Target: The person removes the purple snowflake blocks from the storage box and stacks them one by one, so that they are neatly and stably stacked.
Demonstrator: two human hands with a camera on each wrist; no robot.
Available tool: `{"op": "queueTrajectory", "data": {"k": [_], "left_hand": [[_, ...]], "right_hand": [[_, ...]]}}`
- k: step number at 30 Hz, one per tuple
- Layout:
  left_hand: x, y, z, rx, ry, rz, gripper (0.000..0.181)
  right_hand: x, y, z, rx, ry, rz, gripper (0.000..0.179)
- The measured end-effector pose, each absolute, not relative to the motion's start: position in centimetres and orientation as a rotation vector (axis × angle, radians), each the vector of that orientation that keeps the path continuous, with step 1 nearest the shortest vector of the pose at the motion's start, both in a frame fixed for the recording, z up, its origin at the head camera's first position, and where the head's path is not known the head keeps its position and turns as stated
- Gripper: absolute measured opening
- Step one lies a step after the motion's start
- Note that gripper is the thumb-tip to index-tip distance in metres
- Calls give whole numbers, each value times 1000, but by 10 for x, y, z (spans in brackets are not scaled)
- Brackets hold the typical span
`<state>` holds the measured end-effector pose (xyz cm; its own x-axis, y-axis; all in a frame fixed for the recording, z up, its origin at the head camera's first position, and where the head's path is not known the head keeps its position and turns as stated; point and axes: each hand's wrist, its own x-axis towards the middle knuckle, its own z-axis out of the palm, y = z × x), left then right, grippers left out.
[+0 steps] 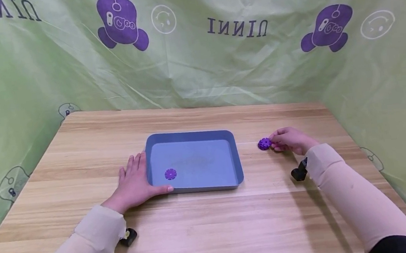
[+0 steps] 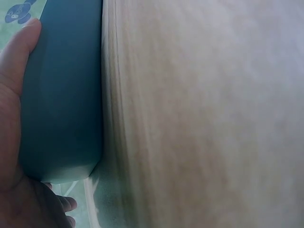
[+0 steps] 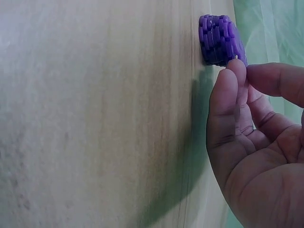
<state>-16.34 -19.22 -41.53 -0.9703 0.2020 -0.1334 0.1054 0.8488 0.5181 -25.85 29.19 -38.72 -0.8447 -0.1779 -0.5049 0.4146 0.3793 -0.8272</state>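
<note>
A blue-grey rectangular tray point(image 1: 193, 136) lies on the wooden table. Inside it, near the front left corner, is one flat purple snowflake building disc point(image 1: 170, 174). My left hand point(image 1: 138, 186) rests against the tray's front left corner, straight fingers along the left side and thumb on the front rim. In the left wrist view the thumb point(image 2: 21, 52) lies against the tray's wall point(image 2: 66, 104). Right of the tray stands a small stack of purple discs point(image 3: 216, 40). My right hand point(image 1: 290, 140) pinches the edge of the top disc point(image 1: 265, 141) between thumb and fingertips.
The wooden table point(image 1: 215, 233) ends at a green printed cloth point(image 1: 197, 73) behind and at both sides. Black wrist devices hang under the left cuff point(image 1: 128, 237) and the right cuff point(image 1: 299, 172), close above the tabletop.
</note>
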Motion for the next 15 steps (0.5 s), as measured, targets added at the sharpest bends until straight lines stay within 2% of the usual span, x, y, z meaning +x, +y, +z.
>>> {"op": "queueTrajectory", "data": {"k": [15], "left_hand": [[-165,-190,-415,232,2821,790,144]], "right_hand": [[-259,294,-393,185,2126,-1485,25]]}}
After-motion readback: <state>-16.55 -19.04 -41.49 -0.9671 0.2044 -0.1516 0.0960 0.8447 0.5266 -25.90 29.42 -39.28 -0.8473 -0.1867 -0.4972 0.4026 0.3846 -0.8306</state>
